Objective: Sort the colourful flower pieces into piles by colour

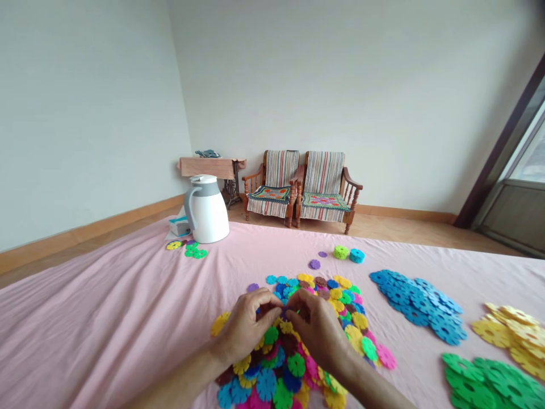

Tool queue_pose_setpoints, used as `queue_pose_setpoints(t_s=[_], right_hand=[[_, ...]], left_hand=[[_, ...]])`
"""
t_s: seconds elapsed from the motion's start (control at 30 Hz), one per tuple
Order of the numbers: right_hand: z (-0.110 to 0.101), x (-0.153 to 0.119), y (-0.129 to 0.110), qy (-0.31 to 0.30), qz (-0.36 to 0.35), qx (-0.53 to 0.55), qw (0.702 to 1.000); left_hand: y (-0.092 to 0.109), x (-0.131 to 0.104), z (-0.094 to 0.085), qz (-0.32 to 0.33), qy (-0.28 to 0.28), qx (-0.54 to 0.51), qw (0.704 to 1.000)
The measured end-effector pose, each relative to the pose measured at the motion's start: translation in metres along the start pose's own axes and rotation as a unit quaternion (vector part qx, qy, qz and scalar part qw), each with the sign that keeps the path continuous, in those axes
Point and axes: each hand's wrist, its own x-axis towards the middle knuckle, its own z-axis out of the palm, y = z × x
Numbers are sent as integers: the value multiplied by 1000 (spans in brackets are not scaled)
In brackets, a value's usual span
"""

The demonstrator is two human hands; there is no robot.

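Above a mixed pile of small notched plastic snowflake discs (266,383), my left hand (251,318) and my right hand (317,326) meet at the fingertips. Between them is a dark purple snowflake disc (284,312), mostly covered by the fingers. Both hands are closed in a pinch on it. Discs in yellow, green, blue, pink and brown lie under and around the hands. A loose purple disc (253,287) rests just beyond my left hand.
On the pink cloth to the right are larger blue discs (417,301), yellow discs (508,332) and green discs (489,383). Farther back stand a lime stack (340,252), a blue stack (357,256) and a white jug (208,213). Two armchairs (324,193) stand by the wall.
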Motion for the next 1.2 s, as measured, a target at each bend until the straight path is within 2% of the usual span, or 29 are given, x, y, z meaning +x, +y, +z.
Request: queue_pose_setpoints(t_s=[0.1,0.2,0.33,0.5,0.63,0.73,0.8,0.9,1.0,1.1,1.2], right_hand=[[-13,19,15,51,5,-46,998],[-28,46,41,92,29,-71,993],[-39,74,69,124,49,-79,988],[-46,76,76,128,42,-67,989],[-45,57,67,98,12,-77,992],[-37,40,49,51,-30,-85,995],[-30,29,33,6,-81,-92,992],[-20,11,7,-76,-187,-118,972],[-13,-6,-12,-127,-231,-137,955],[-1,-19,-19,-145,-272,-146,940],[19,-23,-15,-147,-337,-162,916]], left_hand=[[-5,3,-3,-2,28,-4,1000],[-10,5,-4,-3,43,-3,999],[-16,5,-4,-10,54,5,998],[-16,5,-4,-12,62,21,998],[-16,7,-6,-16,80,29,996],[-20,9,-9,-32,96,23,995],[-24,10,-10,-40,112,29,992],[-29,11,-12,-45,129,42,990],[-30,11,-14,-49,135,44,989],[-31,13,-18,-54,149,45,986],[-34,15,-25,-62,170,51,982]])
